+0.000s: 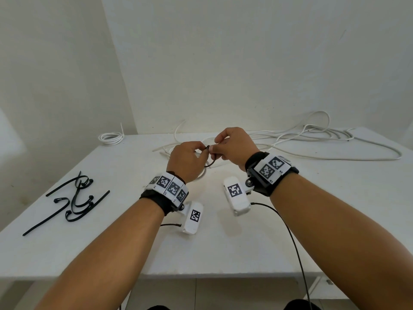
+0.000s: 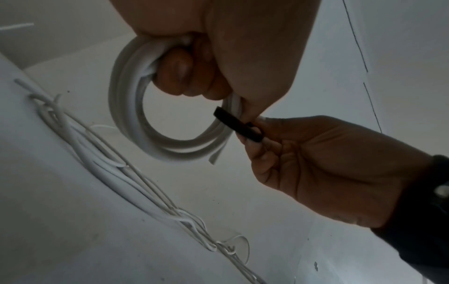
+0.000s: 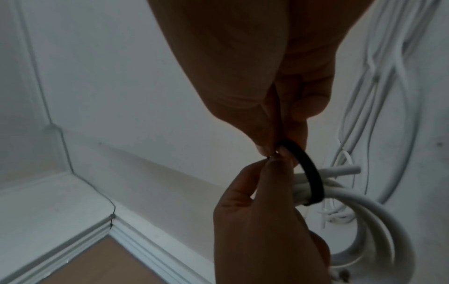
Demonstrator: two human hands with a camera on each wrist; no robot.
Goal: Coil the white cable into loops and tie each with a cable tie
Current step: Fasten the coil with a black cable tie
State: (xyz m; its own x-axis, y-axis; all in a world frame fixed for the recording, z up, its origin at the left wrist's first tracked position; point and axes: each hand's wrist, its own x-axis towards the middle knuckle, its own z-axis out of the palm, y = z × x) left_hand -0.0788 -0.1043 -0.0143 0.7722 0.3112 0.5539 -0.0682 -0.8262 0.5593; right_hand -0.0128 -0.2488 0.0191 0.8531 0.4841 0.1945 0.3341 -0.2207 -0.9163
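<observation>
My left hand (image 1: 187, 159) holds a small coil of white cable (image 2: 126, 107) just above the table, fingers curled through the loops. A black cable tie (image 2: 233, 123) is wrapped round the bundle as an open loop (image 3: 313, 178). The left thumb and forefinger pinch one end of it. My right hand (image 1: 232, 144) meets the left and pinches the other end between thumb and forefinger (image 3: 274, 151). In the head view only a short arc of the tie (image 1: 210, 163) shows between the hands, and most of the coil is hidden behind the left hand.
Another small white coil (image 1: 111, 138) lies at the table's back left corner. Several loose black cable ties (image 1: 73, 200) lie at the front left. A long tangle of white cable (image 1: 324, 135) sprawls along the back right by the wall. The table's front edge (image 1: 201, 272) is near my forearms.
</observation>
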